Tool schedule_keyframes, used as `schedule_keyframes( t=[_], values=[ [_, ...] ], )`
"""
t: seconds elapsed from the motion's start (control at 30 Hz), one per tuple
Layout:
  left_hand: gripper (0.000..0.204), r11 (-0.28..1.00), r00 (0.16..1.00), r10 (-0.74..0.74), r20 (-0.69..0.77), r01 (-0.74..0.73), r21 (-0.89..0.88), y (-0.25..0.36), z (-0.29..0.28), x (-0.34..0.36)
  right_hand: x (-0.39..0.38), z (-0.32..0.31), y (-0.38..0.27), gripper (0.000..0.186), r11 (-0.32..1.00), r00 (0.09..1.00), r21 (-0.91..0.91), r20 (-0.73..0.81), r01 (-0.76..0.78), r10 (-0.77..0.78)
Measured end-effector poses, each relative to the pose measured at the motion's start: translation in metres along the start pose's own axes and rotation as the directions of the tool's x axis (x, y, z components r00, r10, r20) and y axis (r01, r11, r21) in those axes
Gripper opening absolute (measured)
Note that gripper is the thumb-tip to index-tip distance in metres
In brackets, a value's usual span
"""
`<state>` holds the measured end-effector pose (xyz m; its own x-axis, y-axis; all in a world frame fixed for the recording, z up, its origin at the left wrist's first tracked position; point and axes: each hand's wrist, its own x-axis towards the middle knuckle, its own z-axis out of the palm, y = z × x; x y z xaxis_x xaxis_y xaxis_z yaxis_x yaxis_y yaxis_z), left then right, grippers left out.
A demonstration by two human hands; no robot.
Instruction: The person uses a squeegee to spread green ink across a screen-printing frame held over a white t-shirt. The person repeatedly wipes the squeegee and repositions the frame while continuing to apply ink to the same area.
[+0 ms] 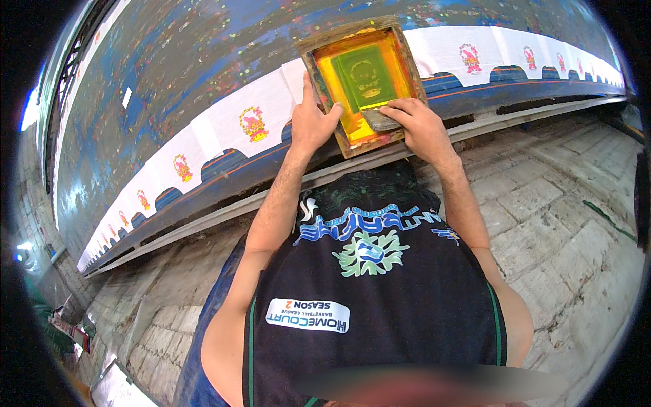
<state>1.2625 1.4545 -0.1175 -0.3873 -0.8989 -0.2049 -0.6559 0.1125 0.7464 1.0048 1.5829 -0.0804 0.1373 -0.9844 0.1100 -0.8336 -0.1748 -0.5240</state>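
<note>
A wooden-edged printing screen point(356, 31) lies over the white fabric on the long table, its mesh showing a green rectangle with a round design, ringed by yellow and orange ink. My left hand point(313, 123) grips the screen's left side, thumb over the rim and a finger stretched along the outside. In my right hand point(419, 130) is a squeegee point(382, 121), held by its top inside the near right part of the frame. Bright yellow ink lines the squeegee's far edge. Whatever fabric is directly beneath the screen is hidden.
White fabric pieces point(220, 125) run along the table's near edge, several bearing pink and yellow prints point(253, 125). Paint specks and blue smears cover the dark tabletop point(203, 54). A pale rail point(542, 108) borders the table, above a brick floor point(542, 203).
</note>
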Motion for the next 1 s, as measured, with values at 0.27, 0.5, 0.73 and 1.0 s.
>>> schedule_keyframes(
  t=[0.27,0.5,0.73,1.0],
  values=[
    [0.111,0.999,1.000,0.007,-0.008,-0.007,-0.048,-0.023,-0.006,-0.005,0.015,0.007,-0.026,0.057,0.995,0.992,0.052,0.094,-0.090,0.085],
    [0.110,0.999,0.999,0.032,-0.004,-0.032,-0.015,-0.019,-0.009,-0.008,0.037,-0.011,-0.017,0.049,0.997,0.928,0.024,0.363,0.079,-0.082],
    [0.112,1.000,1.000,0.008,0.011,-0.008,0.000,-0.011,0.003,-0.005,0.135,0.000,0.033,0.052,0.994,0.987,-0.089,0.154,0.063,-0.049],
    [0.112,0.998,0.997,-0.048,0.060,0.049,-0.025,0.002,0.022,-0.008,0.059,-0.008,0.037,0.054,0.989,0.958,-0.002,0.249,0.148,-0.142]
  ],
)
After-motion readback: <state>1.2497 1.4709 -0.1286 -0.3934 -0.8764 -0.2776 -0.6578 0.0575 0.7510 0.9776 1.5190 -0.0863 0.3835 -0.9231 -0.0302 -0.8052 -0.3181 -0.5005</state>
